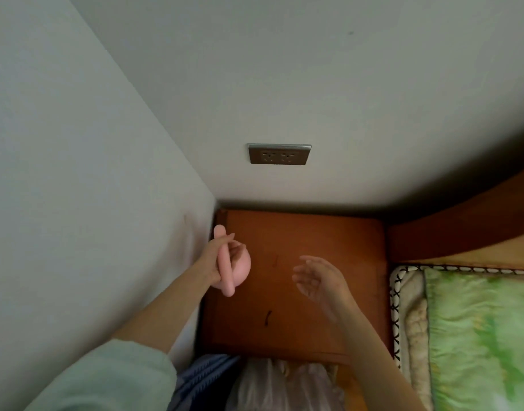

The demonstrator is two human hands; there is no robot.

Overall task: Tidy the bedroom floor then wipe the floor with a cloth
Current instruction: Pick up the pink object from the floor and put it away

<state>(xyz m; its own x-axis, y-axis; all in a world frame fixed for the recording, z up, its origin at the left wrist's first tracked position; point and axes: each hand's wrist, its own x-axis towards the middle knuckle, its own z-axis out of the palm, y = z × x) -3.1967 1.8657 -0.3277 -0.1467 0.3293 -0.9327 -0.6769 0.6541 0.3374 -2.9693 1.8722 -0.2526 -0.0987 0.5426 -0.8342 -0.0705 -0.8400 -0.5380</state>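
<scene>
The left hand [222, 262] grips a pink object [235, 269], a rounded body with a long rod-like part running through the fingers; what it is cannot be told. The right hand [317, 280] hangs released, fingers relaxed and spread, holding nothing, apart from the left. Both hover over the brown bedside cabinet [329, 247] beneath them. To set the object down well, I would lower it flat near the back corner by the wall, steadying the rounded part with the free hand so it cannot roll. Beyond the right hand lies the green bedding [477, 336]; no cloth shows.
</scene>
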